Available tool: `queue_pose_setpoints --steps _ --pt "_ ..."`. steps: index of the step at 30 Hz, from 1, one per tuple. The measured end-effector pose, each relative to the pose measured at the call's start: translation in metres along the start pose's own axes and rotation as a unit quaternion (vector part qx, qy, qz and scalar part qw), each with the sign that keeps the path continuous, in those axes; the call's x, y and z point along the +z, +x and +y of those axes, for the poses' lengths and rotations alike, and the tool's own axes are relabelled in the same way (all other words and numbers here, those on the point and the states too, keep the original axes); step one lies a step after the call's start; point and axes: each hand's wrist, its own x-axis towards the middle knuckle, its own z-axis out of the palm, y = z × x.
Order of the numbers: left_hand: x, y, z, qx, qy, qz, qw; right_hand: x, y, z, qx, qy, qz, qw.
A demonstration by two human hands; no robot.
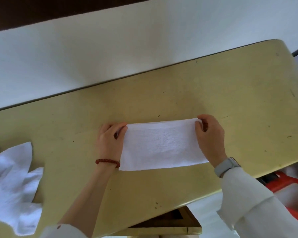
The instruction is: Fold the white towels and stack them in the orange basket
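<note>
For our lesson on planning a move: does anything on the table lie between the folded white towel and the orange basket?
Nothing visible does. The folded white terry towel, pinched at its ends by the left hand and right hand, has only bare yellow tabletop toward the orange plastic basket, which sits below the table's right edge.

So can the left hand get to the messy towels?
Probably yes. The pile of towels lies on the table with nothing between, but the left hand holds the folded towel now.

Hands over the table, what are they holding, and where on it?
Left hand and right hand pinch the folded white terry towel by its two far corners.
</note>
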Motion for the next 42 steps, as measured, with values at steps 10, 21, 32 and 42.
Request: queue_pose_setpoints --steps 10,21,32,42 --pt "-0.002 0.009 0.003 0.011 0.025 0.0 1.0 0.0 0.006 0.0 -0.027 -0.059 0.002 0.998" --pt "-0.001 0.009 0.01 0.074 0.083 0.048 0.993 -0.001 0.008 -0.016 -0.11 -0.121 0.052 0.985" --pt "0.037 0.009 0.011 0.286 0.157 0.071 0.942 0.055 -0.006 -0.039 -0.28 -0.154 -0.013 0.947" --pt "0.033 0.011 0.018 0.293 0.186 0.085 0.934 0.052 0.0 -0.047 -0.271 -0.17 -0.039 0.947"
